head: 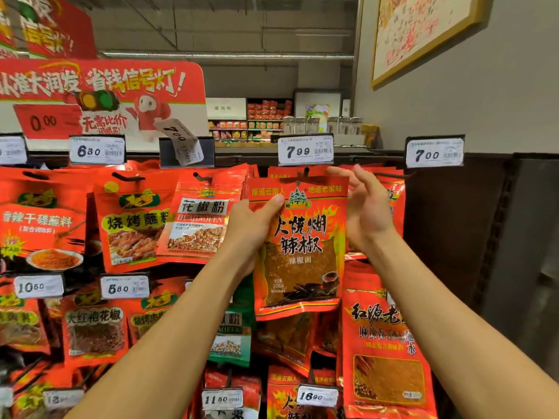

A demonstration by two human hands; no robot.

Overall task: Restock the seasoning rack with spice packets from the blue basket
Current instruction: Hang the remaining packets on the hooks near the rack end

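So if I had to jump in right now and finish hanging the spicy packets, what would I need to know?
Left hand: grips the chili packet by its left edge, thumb on the front.
Right hand: open, fingers by the packet's top right corner, steadying it.
The packet is up at the peg under the 7.99 tag; whether its hole is on the peg yet is not clear.
Left to do: seat it, let go, fetch more. The blue basket is out of view.
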